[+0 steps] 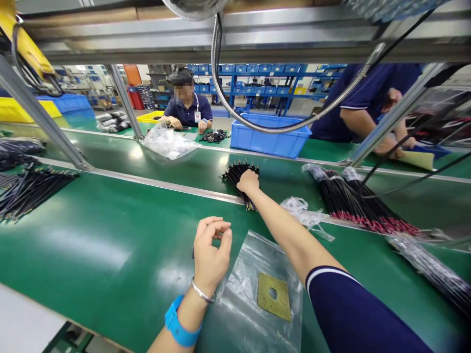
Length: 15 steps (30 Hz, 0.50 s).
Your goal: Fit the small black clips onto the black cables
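Note:
My right hand (249,181) reaches out past the metal strip, its fingers closed round a bundle of short black cables (235,172) on the green surface. Nearer to me, my left hand (212,247) is raised over the green table (110,245), fingers curled with a gap between thumb and fingertips and nothing visible in them. A clear plastic bag (239,294) lies just right of my left wrist, under my right forearm, with a yellowish square pad (274,295) with a hole on it or in it; which, I cannot tell.
Crumpled clear plastic (303,213) and black cable bundles with red ends (353,201) lie at the right. More black cables (33,191) are at the left. A blue bin (270,137) stands beyond. Two people work opposite. A metal hose (257,127) hangs in front.

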Available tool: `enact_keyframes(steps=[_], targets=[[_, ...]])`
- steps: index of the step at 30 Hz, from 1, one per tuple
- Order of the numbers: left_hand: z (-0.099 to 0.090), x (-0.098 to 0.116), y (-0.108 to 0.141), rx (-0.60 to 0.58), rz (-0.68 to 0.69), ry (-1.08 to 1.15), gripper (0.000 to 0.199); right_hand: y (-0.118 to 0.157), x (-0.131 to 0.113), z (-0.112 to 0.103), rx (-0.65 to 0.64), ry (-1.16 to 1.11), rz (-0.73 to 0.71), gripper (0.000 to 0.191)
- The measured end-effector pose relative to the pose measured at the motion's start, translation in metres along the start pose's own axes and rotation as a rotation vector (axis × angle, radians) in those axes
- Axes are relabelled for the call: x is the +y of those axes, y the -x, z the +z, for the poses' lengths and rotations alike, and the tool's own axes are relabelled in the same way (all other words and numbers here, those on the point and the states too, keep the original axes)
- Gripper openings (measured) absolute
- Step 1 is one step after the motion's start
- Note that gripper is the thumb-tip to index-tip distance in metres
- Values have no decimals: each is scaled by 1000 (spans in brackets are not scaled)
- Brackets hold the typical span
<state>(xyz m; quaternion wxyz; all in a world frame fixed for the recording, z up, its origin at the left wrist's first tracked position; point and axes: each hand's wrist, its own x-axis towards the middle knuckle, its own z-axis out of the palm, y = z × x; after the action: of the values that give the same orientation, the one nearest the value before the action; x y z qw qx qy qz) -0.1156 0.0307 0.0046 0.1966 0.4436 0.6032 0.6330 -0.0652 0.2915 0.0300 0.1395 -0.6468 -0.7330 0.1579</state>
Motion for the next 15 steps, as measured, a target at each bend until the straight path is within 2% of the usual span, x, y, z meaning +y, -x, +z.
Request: enact_keyframes(steps=[3, 6, 11, 13, 15], targets=[[8, -7, -17, -91, -225, 35, 17, -5, 14, 1, 59, -42, 31, 43], [26, -17, -60, -179, -336, -6, 26, -14, 36, -8, 49, -113, 81, 43], [81, -34, -155, -273, -481, -83, 34, -35, 71, -14, -141, -260, 181, 39], [106, -38, -179, -317, -527, -70, 35, -43, 79, -7, -227, -331, 206, 38], [127, -41, -193, -355, -564, -47, 36, -49, 81, 3, -300, -409, 237, 37]])
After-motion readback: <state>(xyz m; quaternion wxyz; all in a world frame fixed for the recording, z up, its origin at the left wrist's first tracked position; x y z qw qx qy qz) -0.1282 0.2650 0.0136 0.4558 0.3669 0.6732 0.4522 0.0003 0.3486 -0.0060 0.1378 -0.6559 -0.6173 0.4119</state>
